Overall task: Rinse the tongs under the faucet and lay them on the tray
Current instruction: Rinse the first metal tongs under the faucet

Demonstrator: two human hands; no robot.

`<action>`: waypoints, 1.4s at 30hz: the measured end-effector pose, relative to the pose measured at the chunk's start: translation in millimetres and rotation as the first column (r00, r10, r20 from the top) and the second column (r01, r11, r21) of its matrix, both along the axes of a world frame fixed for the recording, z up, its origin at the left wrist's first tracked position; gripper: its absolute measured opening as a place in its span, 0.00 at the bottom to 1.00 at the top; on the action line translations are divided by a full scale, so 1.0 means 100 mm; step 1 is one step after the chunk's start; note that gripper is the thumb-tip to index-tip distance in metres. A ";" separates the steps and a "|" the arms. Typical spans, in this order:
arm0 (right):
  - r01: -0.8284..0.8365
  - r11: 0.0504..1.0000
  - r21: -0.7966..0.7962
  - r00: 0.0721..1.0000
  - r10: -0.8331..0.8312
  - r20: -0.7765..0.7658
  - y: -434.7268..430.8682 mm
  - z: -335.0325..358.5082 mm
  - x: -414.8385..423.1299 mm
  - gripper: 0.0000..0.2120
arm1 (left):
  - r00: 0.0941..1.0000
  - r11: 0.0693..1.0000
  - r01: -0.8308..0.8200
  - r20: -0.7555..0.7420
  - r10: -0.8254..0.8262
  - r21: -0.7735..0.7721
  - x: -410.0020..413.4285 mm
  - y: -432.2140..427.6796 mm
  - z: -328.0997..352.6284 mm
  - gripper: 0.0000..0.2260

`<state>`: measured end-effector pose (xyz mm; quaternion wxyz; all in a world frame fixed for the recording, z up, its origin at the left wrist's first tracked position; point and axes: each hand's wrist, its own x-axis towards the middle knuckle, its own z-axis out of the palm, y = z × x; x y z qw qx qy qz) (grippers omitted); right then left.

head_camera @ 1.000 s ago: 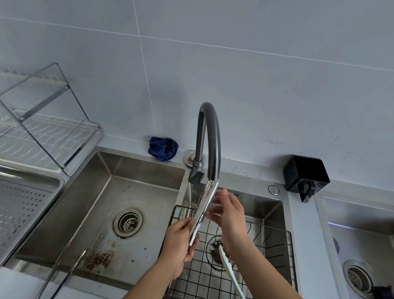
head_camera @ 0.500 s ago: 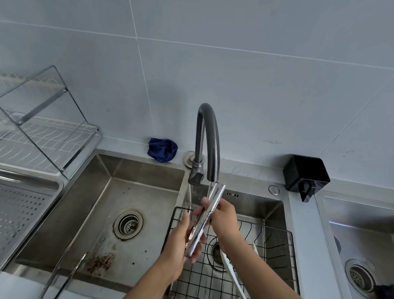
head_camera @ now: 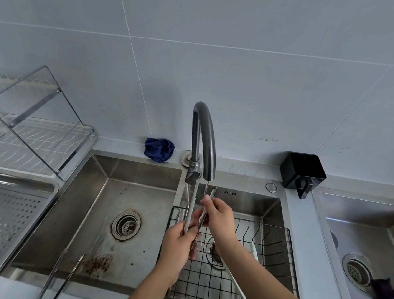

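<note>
Here, the steel tongs (head_camera: 191, 208) stand nearly upright over the right-hand basin. Their serrated tips reach up to the spout of the faucet (head_camera: 203, 131), where a thin stream of water comes down. The left hand (head_camera: 179, 244) has its grip curled round the lower, hinge end. The right hand (head_camera: 219, 217) pinches one arm higher up between thumb and fingertips, and the two arms are spread in a narrow V.

The likeliest slip is the plain one: wet, smooth steel is held mostly at one end, and a loose grip could let it slide down into the wire basket (head_camera: 273, 243) below, beside the white utensil (head_camera: 234, 277) lying there. The stream is narrow and seems to fall beside one arm only, so the other arm may go unrinsed unless the tongs are turned. If the right hand lets go, the arms may spring wider and knock the spout. The toothed tips are close to the fingers and could scrape them.

The perforated tray (head_camera: 15, 211) lies well to the left, beyond the left basin. Carrying the tongs there means crossing that basin, dripping on the way. A second pair of tongs (head_camera: 73, 271) lies in it and could be mistaken for the rinsed pair.
</note>
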<state>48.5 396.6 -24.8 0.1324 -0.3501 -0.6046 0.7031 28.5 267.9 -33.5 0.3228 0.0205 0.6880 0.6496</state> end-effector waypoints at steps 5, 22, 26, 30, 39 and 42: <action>0.092 0.995 0.039 0.995 -0.093 0.032 0.19 0.05 -0.15 0.13 | 0.993 0.992 -0.077 -0.096 0.067 -0.103 -0.01 -0.03 -0.03 0.12; 0.068 0.997 0.048 0.994 -0.071 0.082 0.14 -0.03 -0.28 0.14 | 0.862 0.918 -0.157 -0.504 -0.053 -0.364 -0.01 -0.12 0.07 0.22; -0.047 0.999 -0.007 0.998 0.047 0.039 0.08 0.00 -0.25 0.06 | 0.901 0.930 -0.160 -0.435 0.000 -0.331 -0.03 -0.14 0.03 0.17; -0.003 1.000 -0.009 0.999 0.003 0.044 0.09 0.03 -0.26 0.10 | 0.873 0.932 -0.160 -0.487 -0.020 -0.325 -0.04 -0.13 0.09 0.21; -0.039 0.995 -0.096 0.999 0.039 -0.006 0.05 -0.01 -0.22 0.06 | 0.848 0.926 -0.146 -0.526 -0.065 -0.349 -0.06 -0.15 0.14 0.21; 0.065 0.998 -0.019 0.998 -0.065 -0.002 0.09 0.00 -0.23 0.06 | 0.840 0.926 -0.144 -0.537 -0.073 -0.350 -0.07 -0.15 0.17 0.22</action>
